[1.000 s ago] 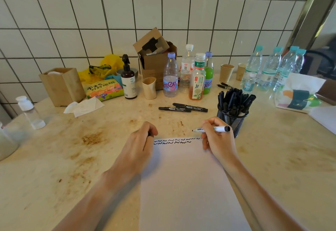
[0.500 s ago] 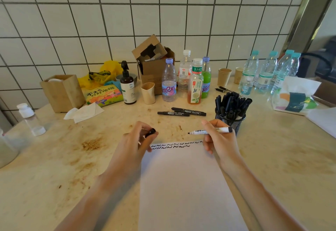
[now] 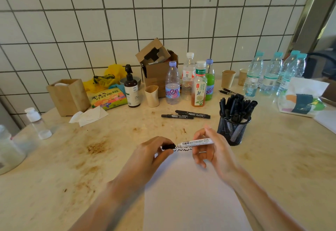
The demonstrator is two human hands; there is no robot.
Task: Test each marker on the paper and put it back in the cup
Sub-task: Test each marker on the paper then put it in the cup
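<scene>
My right hand [image 3: 211, 150] grips a white whiteboard marker [image 3: 197, 142], held level above the top edge of the white paper [image 3: 190, 190]. My left hand [image 3: 152, 155] pinches its black cap [image 3: 168, 146], which touches the marker's tip. A row of black squiggles [image 3: 183, 149] runs along the paper's top. The black mesh cup [image 3: 233, 130], full of several black markers, stands just right of my right hand. Two black markers [image 3: 185, 115] lie on the counter behind the paper.
Drink bottles [image 3: 189, 83], a cardboard box [image 3: 156, 67], a pump bottle [image 3: 131, 89], paper cups [image 3: 228, 78], water bottles [image 3: 272, 74] and a bag [image 3: 301, 99] line the tiled wall. A wooden box [image 3: 68, 96], tissue [image 3: 89, 115] and plastic bottles [image 3: 37, 122] stand left on the stained counter [image 3: 72, 167].
My right hand lifted the marker off the paper and turned it level. My left hand rose from the paper and brought the cap up to the marker's tip.
</scene>
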